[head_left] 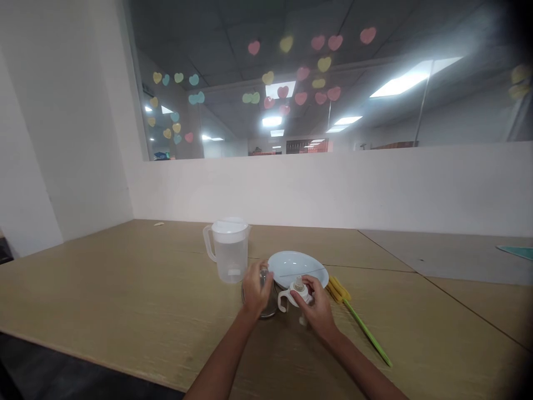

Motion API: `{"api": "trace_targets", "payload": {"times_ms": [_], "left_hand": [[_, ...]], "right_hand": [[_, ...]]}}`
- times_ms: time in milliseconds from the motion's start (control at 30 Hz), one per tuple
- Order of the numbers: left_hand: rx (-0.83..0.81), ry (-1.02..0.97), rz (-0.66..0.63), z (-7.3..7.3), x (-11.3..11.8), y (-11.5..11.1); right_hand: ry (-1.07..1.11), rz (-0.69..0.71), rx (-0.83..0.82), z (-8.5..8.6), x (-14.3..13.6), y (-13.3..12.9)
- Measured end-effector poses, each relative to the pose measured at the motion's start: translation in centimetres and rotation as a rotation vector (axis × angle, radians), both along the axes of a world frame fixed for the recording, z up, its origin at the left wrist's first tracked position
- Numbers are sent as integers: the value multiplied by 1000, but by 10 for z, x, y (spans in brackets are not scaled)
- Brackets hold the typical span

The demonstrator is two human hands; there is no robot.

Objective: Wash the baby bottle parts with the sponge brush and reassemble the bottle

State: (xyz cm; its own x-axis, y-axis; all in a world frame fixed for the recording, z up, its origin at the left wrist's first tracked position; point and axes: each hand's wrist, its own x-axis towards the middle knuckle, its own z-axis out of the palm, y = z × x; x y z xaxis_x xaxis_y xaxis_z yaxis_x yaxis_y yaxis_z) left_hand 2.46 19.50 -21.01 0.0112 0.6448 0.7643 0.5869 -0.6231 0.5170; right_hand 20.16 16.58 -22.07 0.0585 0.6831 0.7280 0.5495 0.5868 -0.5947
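Note:
My left hand [256, 289] is wrapped round a dark, shiny round container [270, 306] that stands on the table; the palm and fingers cover much of it. Beside it, my right hand [318, 306] grips a white lid [292, 297] with a curved handle and a clear knob on top, held just above the table. Behind both hands lies a white oval plate [297, 265]. A translucent pitcher [231, 255] with a white lid and a side handle stands upright to the left of my left hand.
A brush with a yellow head [339, 290] and green handle [368, 333] lies right of my right hand. The wooden table [125, 289] meets a white wall [291, 194] with a window above. A teal item [518, 251] sits at the far right.

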Motion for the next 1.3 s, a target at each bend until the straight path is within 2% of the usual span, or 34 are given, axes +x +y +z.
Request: {"api": "trace_targets", "payload": {"times_ms": [33, 100, 167, 233, 333, 433, 467, 533, 600, 700, 767, 1100, 1300], "left_hand": [[-61, -46, 93, -1, -3, 4], [-193, 44, 183, -7, -6, 10], [-291, 235, 169, -13, -6, 15], [-346, 322, 171, -18, -6, 17], [-378, 284, 260, -15, -8, 16], [-294, 117, 327, -1, -9, 10], [-208, 26, 299, 5, -7, 7], [4, -136, 162, 12, 0, -3], [131, -158, -19, 14, 12, -13], [130, -27, -306, 9, 33, -27], [120, 24, -414, 5, 44, -33], [29, -99, -352, -4, 55, -42], [-38, -176, -329, -10, 60, -47]], "right_hand": [[-3, 0, 7, -1, 0, 1], [-8, 1, 18, -3, 0, 1], [-16, -3, 22, -4, 0, 1], [-21, -9, 23, -4, 0, 0], [-19, -11, 29, -4, -1, -1], [-7, -23, 38, -7, -1, 1], [-2, -28, 39, -7, -1, 1], [6, -30, 34, -8, -1, 2], [8, -13, 14, -9, 0, 2], [22, 32, -10, -8, 1, 1], [33, 39, -5, -8, 1, 1], [-31, -46, -3, 6, -8, -10], [-21, -99, -62, 3, -9, -9]]}}
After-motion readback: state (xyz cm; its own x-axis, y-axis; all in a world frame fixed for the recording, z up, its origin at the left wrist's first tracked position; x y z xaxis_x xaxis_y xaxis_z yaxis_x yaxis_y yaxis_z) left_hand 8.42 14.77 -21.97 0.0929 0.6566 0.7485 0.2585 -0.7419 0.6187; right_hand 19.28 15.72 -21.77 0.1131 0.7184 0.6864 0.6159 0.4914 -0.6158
